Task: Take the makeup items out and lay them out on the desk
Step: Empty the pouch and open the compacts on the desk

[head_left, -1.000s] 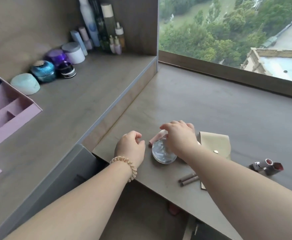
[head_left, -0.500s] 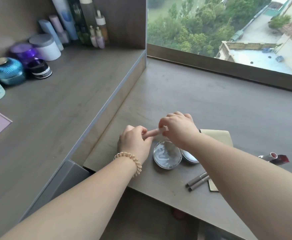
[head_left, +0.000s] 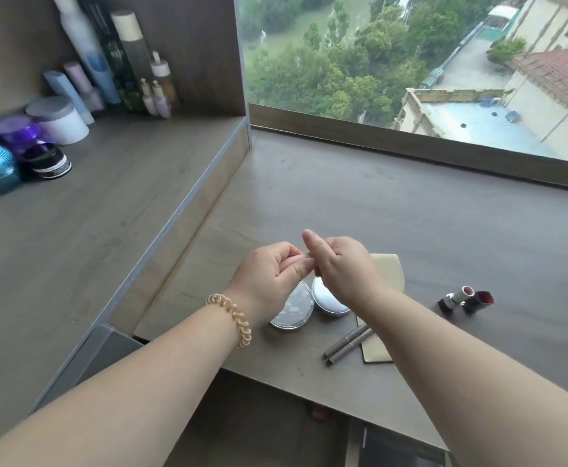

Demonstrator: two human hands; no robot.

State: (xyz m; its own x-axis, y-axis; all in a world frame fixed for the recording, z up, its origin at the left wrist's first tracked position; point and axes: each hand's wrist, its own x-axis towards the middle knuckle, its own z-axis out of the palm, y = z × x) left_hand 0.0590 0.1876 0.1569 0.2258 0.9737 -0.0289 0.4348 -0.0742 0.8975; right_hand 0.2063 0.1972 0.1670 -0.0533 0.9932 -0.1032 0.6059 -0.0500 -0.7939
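Makeup item (head_left: 307, 255), slim and mostly hidden, is pinched between the curled fingers of the left hand (head_left: 269, 274) and right hand (head_left: 343, 271). Just below the fingers lies an open compact (head_left: 291, 310). Further out are two pencils (head_left: 346, 342), a pouch (head_left: 387, 274) and a lipstick (head_left: 464, 298). It is best laid flat on bare desk (head_left: 410, 214) beside the compact, so nothing rolls.

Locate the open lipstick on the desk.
Head view: the lipstick lies uncapped on the right side of the desk, its dark red cap right beside it, to the right of the beige pouch.
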